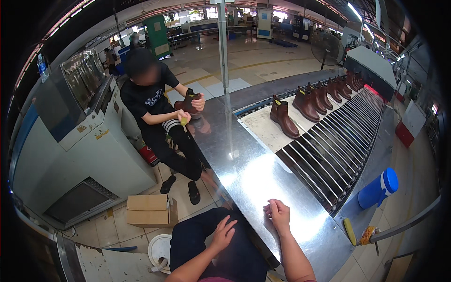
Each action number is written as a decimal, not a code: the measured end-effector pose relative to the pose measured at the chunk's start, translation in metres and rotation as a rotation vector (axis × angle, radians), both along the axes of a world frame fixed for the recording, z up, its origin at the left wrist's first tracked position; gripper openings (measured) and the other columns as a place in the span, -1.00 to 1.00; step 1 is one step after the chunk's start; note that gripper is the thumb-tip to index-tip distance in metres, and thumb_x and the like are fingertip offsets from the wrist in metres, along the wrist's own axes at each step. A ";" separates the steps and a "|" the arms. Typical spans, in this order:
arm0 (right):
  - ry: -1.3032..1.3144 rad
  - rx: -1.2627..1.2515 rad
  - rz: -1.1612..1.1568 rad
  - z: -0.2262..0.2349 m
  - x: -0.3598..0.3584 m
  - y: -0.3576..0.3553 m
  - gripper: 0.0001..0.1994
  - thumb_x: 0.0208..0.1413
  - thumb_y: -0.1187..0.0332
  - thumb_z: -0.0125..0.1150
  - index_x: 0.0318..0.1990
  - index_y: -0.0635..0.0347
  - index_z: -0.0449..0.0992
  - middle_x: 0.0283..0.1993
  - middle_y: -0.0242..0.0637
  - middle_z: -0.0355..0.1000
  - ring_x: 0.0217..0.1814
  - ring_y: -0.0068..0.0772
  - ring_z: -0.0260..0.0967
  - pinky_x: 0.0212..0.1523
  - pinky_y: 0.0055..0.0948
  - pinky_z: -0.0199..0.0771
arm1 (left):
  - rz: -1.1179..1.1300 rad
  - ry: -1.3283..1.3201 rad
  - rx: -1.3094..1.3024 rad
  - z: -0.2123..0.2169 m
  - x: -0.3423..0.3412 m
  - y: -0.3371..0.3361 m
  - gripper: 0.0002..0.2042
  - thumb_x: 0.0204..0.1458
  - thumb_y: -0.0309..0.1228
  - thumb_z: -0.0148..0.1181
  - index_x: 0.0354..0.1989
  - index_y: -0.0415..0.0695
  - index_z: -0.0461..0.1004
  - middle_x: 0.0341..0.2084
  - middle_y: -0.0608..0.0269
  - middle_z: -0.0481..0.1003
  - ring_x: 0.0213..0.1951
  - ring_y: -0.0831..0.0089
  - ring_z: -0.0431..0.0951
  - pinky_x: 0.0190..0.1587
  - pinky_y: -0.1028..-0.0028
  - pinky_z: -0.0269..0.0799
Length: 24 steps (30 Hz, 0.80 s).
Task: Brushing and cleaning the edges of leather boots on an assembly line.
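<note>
Resting empty, the right hand lies loosely curled on the steel tabletop, left hand open on the lap, nearest brown boots far right: stiff, light, best gripped by the shaft

Head view — steeply down, seemingly near

Floor: pale tiled floor, yellow line beyond the steel pillar.
Light: ceiling strip lights right of the pillar.
Furniture: grey machine cabinet left of the pillar.
</note>
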State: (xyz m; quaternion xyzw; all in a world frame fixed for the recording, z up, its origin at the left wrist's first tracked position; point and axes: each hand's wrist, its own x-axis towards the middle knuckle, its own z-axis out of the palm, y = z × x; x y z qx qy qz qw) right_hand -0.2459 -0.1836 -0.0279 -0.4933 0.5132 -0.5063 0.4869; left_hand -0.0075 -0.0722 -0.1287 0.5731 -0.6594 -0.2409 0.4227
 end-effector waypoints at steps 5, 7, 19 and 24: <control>-0.006 0.000 0.003 0.001 0.001 0.002 -0.75 0.36 0.31 0.19 -0.11 0.33 0.66 -0.38 -0.29 0.60 -0.43 -0.61 0.49 -0.41 -0.60 0.46 | 0.001 -0.006 -0.004 -0.002 0.001 0.002 -0.61 0.26 -0.29 0.16 0.26 0.08 0.51 0.38 -0.10 0.28 0.35 -0.10 0.31 0.38 0.12 0.23; -0.009 -0.002 0.006 0.000 0.002 0.003 -0.75 0.36 0.31 0.19 -0.11 0.34 0.66 -0.38 -0.29 0.60 -0.43 -0.61 0.49 -0.40 -0.60 0.46 | -0.003 -0.004 0.003 -0.001 0.001 0.003 -0.61 0.26 -0.29 0.16 0.27 0.09 0.50 0.39 -0.10 0.27 0.35 -0.10 0.30 0.38 0.11 0.23; 0.068 -0.009 -0.017 -0.004 -0.004 0.000 -0.74 0.36 0.31 0.16 -0.11 0.37 0.65 -0.40 -0.26 0.61 -0.43 -0.55 0.50 -0.35 -0.53 0.50 | 0.128 -0.140 -0.361 0.097 0.004 -0.100 -0.79 0.16 -0.44 0.23 -0.05 -0.16 0.61 0.04 0.00 0.56 0.17 -0.05 0.47 0.27 0.13 0.31; 0.049 -0.001 0.010 -0.001 -0.001 0.002 -0.73 0.36 0.30 0.17 -0.11 0.37 0.65 -0.38 -0.26 0.61 -0.40 -0.55 0.50 -0.33 -0.54 0.49 | -0.084 -0.497 -0.149 0.091 -0.008 -0.176 -0.59 0.23 -0.18 0.20 0.20 -0.05 0.50 0.29 -0.03 0.37 0.39 -0.14 0.23 0.40 -0.07 0.08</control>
